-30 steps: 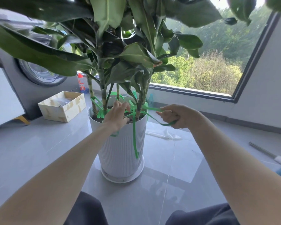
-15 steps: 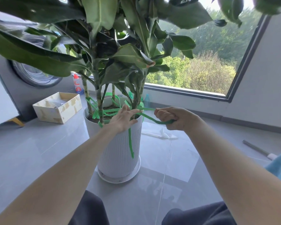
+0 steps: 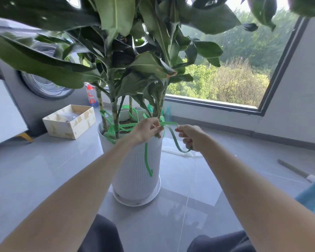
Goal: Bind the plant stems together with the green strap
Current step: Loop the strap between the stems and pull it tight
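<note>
Green strap (image 3: 173,138): we see a flat, bright green band wound round the bases of the plant stems (image 3: 115,113) just above the soil; one tail hangs down the front of the white pot (image 3: 133,171), and a loop sags between our two hands
Left hand (image 3: 147,130): our grip pinches the strap at the pot's near rim, thumb and fingertips pressed together on it
Right hand (image 3: 191,137): just beside the pot's right edge, fingers curled round the loop's far end
Pot: ribbed, upright on a saucer (image 3: 135,201) on the grey floor (image 3: 44,170)
Box (image 3: 69,124): open, on the floor left of the pot, near the washing machine (image 3: 16,106)
</note>
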A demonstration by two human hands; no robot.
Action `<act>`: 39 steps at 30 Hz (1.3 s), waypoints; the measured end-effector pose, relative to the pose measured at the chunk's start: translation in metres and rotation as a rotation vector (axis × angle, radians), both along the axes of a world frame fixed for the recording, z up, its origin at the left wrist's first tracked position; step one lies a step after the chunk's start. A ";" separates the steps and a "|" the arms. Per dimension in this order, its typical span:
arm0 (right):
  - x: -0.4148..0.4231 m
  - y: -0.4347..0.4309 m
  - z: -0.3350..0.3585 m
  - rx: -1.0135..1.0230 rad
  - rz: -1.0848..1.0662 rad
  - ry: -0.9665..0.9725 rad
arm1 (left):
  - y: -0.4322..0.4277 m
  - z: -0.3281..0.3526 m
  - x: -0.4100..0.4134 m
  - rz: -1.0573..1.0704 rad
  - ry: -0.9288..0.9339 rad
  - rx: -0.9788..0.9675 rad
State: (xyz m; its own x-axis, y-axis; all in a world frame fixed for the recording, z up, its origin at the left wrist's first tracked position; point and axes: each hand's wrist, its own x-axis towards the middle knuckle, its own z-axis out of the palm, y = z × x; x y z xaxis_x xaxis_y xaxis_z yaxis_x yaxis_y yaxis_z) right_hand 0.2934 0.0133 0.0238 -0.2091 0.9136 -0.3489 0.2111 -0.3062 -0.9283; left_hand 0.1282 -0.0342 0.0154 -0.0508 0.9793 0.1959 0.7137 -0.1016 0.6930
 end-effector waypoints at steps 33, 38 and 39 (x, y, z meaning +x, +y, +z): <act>-0.034 -0.013 -0.005 0.172 0.253 -0.382 | -0.060 -0.005 -0.057 0.130 0.069 -0.676; -0.051 -0.013 -0.016 0.122 0.284 -0.381 | -0.056 -0.012 -0.059 0.170 0.041 -0.623; -0.054 -0.012 -0.018 0.108 0.288 -0.370 | -0.054 -0.013 -0.059 0.170 0.048 -0.620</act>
State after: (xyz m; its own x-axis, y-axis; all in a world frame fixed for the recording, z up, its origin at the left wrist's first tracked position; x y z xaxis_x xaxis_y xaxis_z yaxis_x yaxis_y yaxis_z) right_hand 0.2395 0.0010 0.0060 -0.3386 0.8721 -0.3533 0.5949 -0.0925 -0.7985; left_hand 0.0692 -0.0885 0.0029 -0.2207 0.8903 -0.3983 0.7162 0.4252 0.5534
